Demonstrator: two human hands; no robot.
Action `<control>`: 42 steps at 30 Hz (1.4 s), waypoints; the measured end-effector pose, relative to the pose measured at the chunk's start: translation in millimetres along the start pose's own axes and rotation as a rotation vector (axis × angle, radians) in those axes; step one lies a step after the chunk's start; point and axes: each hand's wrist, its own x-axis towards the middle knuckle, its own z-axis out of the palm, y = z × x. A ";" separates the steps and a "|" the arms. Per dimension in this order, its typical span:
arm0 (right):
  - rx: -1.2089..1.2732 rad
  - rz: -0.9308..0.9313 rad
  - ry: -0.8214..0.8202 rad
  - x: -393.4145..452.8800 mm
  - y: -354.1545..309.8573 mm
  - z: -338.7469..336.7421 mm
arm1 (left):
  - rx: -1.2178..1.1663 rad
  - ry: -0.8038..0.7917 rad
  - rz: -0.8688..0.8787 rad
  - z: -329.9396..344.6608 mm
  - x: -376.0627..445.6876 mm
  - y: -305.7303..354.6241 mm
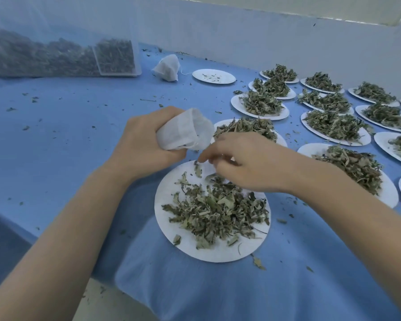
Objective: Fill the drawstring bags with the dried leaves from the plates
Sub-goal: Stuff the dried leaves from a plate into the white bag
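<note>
Left hand (146,144) raised, grasping open white fabric drawstring bag (185,130). Right hand (248,165) angled down, pinching dried green leaves (215,212) over round white paper plate (167,218) at table's near edge.

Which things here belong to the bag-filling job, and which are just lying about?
In the job: left hand gripping the open bag; right hand at the near plate; far leaf plates.

Lying about: filled bag, emptied plate, bin.
</note>
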 end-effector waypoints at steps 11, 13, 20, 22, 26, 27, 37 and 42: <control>-0.009 -0.075 -0.180 -5.5 -0.1 -4.1 | -0.019 0.099 -0.083 -7.3 0.8 -9.1; 0.040 -0.078 -0.153 -12.2 2.3 -10.2 | -0.009 0.089 -0.084 -6.5 0.5 -8.5; -0.042 -0.081 -0.199 -19.7 -3.2 -3.1 | 0.027 0.064 -0.074 -4.5 -0.5 -8.5; -0.051 -0.075 -0.154 -17.2 -5.1 -1.5 | 0.026 0.057 -0.070 -4.3 -0.7 -8.8; 0.011 -0.055 -0.036 -17.3 -4.3 -4.8 | 0.015 0.041 -0.071 -4.3 -0.1 -8.6; 0.041 -0.048 -0.003 -18.0 -3.8 -7.2 | 0.009 0.036 -0.069 -4.2 0.0 -8.0; 0.230 0.028 0.367 -27.2 0.0 -41.3 | 0.021 -0.041 0.006 -2.2 -1.2 -2.6; 0.189 0.038 0.465 -22.1 -6.6 -42.4 | 0.063 -0.075 0.053 2.1 -0.9 -2.7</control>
